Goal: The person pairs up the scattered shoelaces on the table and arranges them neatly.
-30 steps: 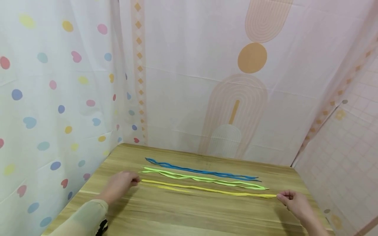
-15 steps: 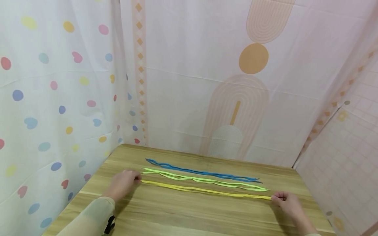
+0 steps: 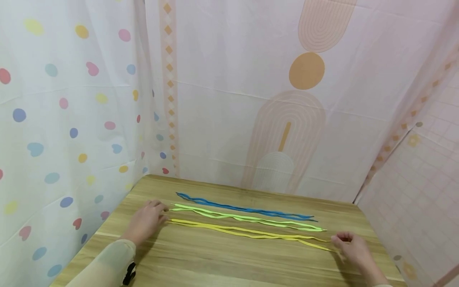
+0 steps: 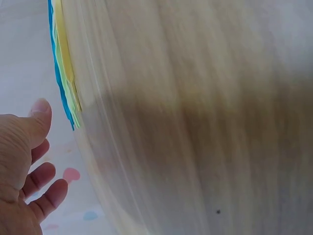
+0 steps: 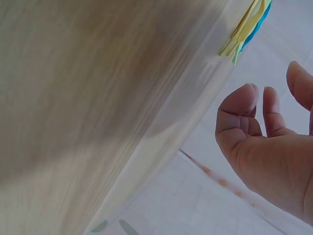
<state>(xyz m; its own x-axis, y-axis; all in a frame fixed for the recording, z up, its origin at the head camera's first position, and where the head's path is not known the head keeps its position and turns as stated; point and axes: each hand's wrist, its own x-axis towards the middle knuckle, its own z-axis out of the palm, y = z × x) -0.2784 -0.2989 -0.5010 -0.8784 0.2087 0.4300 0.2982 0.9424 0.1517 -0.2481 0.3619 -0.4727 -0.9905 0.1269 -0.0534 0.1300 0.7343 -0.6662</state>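
Your right hand (image 3: 353, 247) hangs loose at the near right end of the yellow lace (image 3: 247, 231), fingers relaxed, holding nothing. Your left hand (image 3: 145, 220) rests open by its left end. Behind it on the table (image 3: 229, 263) lie the green lace (image 3: 247, 218), then the blue lace (image 3: 244, 208).

Place: I read a curtained recording booth | wooden table (image 3: 229, 259) at 6 o'clock | patterned curtains (image 3: 251, 99) from 9 to 3 o'clock
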